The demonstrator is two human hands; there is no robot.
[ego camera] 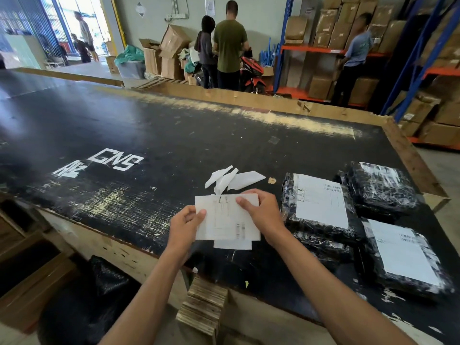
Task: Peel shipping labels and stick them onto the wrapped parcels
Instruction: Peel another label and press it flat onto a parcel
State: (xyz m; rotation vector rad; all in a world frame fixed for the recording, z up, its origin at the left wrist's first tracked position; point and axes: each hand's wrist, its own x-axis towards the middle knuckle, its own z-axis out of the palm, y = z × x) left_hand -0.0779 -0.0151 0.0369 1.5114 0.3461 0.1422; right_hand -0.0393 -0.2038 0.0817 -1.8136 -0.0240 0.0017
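Warehouse, black worktable (pixel 124 125) with worn wooden rim. My left hand (pixel 185 224) pinches left edge of label sheet (pixel 224 220), held just above tabletop. My right hand (pixel 261 211) clamped on sheet's upper right, thumb on face. Discarded backing strips (pixel 234 179) lie just beyond. Further right, wrapped parcels (pixel 321 207), several already labelled. Judgement: start peel at corner, keep left grip firm, pull slow and flat so label doesn't curl or tear.
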